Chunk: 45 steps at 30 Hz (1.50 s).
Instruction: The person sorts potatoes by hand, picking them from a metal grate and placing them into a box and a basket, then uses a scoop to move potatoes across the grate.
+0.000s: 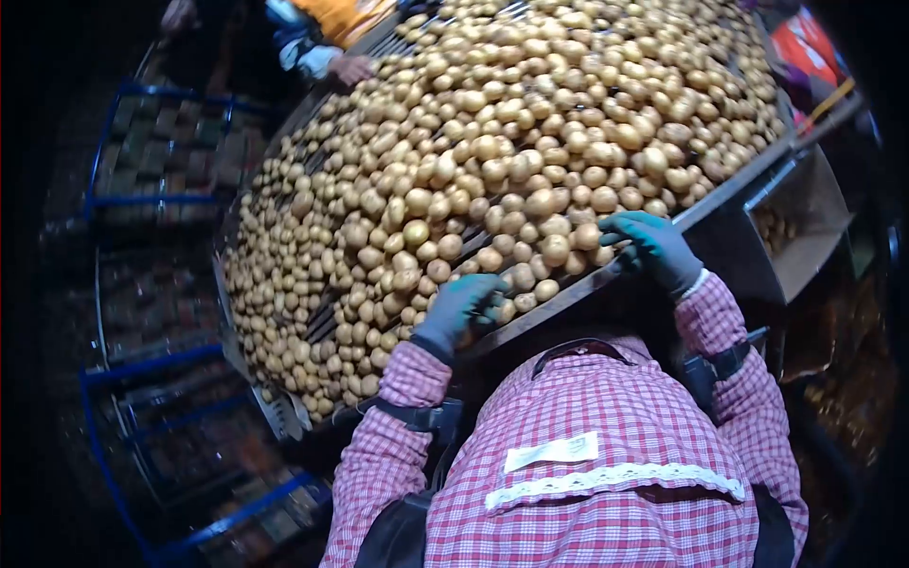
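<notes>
One slatted table (pixel 561 308) carries potatoes (pixel 511 161) heaped up to its near edge. Positioned apart along that edge, the right hand (pixel 653 248) has parted fingers beside the potatoes and the left hand (pixel 462 308) is partly curled; whether it grips anything cannot be determined.

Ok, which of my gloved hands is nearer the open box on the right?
Your right hand, the one on the box's side. Your left hand is clearly farther off, leftward along the table's near rim.
</notes>
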### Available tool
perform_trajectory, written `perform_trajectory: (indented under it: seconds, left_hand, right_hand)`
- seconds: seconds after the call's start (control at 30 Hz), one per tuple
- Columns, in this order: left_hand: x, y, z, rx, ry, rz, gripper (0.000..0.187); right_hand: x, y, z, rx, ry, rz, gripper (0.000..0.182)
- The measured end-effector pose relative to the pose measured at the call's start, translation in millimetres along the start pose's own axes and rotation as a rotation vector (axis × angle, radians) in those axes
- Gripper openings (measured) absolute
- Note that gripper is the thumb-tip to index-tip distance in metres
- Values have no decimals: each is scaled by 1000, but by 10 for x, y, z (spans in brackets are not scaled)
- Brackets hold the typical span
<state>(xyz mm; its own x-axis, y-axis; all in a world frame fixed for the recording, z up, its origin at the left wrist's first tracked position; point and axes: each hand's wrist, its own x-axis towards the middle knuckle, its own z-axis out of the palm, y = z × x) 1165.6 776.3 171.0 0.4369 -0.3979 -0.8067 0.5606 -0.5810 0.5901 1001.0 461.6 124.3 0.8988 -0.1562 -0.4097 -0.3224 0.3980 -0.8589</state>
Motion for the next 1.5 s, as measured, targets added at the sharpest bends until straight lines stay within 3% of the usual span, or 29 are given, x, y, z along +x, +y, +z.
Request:
perform_trajectory:
  seconds: [0.07, 0.1, 0.13, 0.2, 0.27, 0.37, 0.4, 0.47, 0.53, 0.63, 0.73, 0.77, 0.8, 0.83, 0.87, 0.97, 1.0, 1.07, 1.1, 1.2, 1.27, 1.37, 1.47, 1.5]
  left_hand:
    - [-96, -143, -634, -21, 248, 51, 24]
    - [-100, -273, -916, 3, 350, 195, 24]
    - [-67, -435, -1193, 34, 452, 335, 24]
    - [195, -764, -1775, 385, 688, 531, 30]
    - [150, -589, -1749, 468, 669, 558, 44]
    - [371, -591, -1527, 814, 797, 579, 56]
    - [310, -459, -1417, 801, 766, 486, 54]
    - [214, -310, -1163, 373, 507, 543, 49]
    - [519, -714, -1040, 678, 509, 613, 48]
    - [329, -593, -960, 894, 387, 350, 46]
    - [277, -697, -1430, 594, 678, 813, 47]
    - [169, -632, -1572, 368, 579, 537, 41]
    - [77, -572, -1702, 99, 496, 438, 38]
    - [133, -667, -1866, 63, 515, 531, 37]
    - [208, -757, -2008, 24, 531, 630, 36]
    - [113, -660, -2096, -194, 485, 440, 36]
    - [105, -652, -2087, -249, 444, 435, 37]
    - [77, -507, -1967, -318, 368, 414, 41]
    - [166, -526, -1947, -381, 250, 431, 43]
    - [209, -197, -1524, -528, 37, 343, 44]
    - [488, -289, -1290, -454, -145, 440, 45]
    - [316, 74, -866, -460, -196, 448, 47]
    - [396, 254, -454, -222, -211, 722, 52]
    - [268, 370, -269, -169, -235, 671, 55]
  right_hand:
    - [299, -171, 469, 2, -72, 69, 37]
    - [451, -140, 606, -78, -129, 51, 36]
    - [625, -28, 737, -267, -198, -164, 34]
    - [737, -137, 1131, -44, -195, 159, 33]
    - [842, -101, 1370, 2, -246, 224, 34]
    - [1054, 47, 1678, 12, -230, 263, 37]
    - [1105, -8, 1817, -39, -233, 277, 39]
    - [1347, 77, 2079, -180, -225, 124, 41]
    - [1554, 38, 2397, -359, -234, -15, 44]
    - [1985, 150, 2817, -920, -167, -284, 52]
    - [2261, 308, 3159, -1202, -140, -312, 48]
    - [2294, 315, 3273, -1280, -105, -291, 45]
    - [2310, 336, 3337, -1356, -67, -265, 43]
    - [2382, 374, 3350, -1351, -37, -292, 34]
    - [2452, 392, 3302, -1310, -67, -339, 31]
    - [2559, 287, 3005, -1202, -150, -477, 21]
    - [2436, 134, 2860, -658, -227, -143, 25]
    - [2230, -55, 2614, -204, -275, 101, 32]
    - [2133, -71, 2442, -77, -406, 120, 38]
    - [1541, -277, 2302, 56, -402, 97, 49]
    - [1384, -185, 2137, 123, -459, 95, 55]
    - [1059, -115, 1873, 220, -327, -17, 62]
    - [725, -44, 1625, 378, -227, -74, 67]
    - [637, 12, 1538, 410, -232, -100, 67]
